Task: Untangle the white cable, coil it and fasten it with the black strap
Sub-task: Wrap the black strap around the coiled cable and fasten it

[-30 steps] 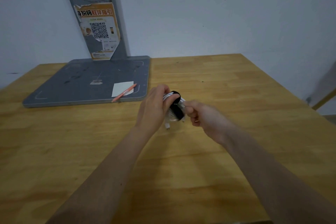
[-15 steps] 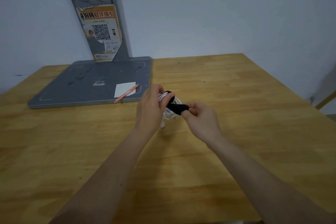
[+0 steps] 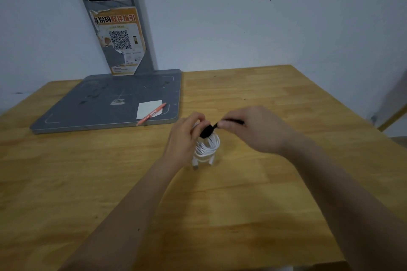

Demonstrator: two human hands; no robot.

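Note:
The white cable (image 3: 208, 146) is wound into a small coil and hangs just above the wooden table (image 3: 286, 182), its two plug ends dangling below. My left hand (image 3: 184, 138) grips the coil's upper left side. The black strap (image 3: 208, 131) is wrapped over the top of the coil. My right hand (image 3: 253, 127) pinches the strap's free end and holds it out to the right, level with the top of the coil. Part of the coil is hidden behind my left fingers.
A grey flat base plate (image 3: 105, 103) with an upright post (image 3: 114, 17) stands at the back left. A white paper slip (image 3: 149, 109) and an orange pen (image 3: 152, 114) lie on its near right corner. The table's right edge runs beside a white wall.
My right hand rose from below the coil to its upper right, drawing the strap's free end out to the right. The coil now hangs lower from my left hand.

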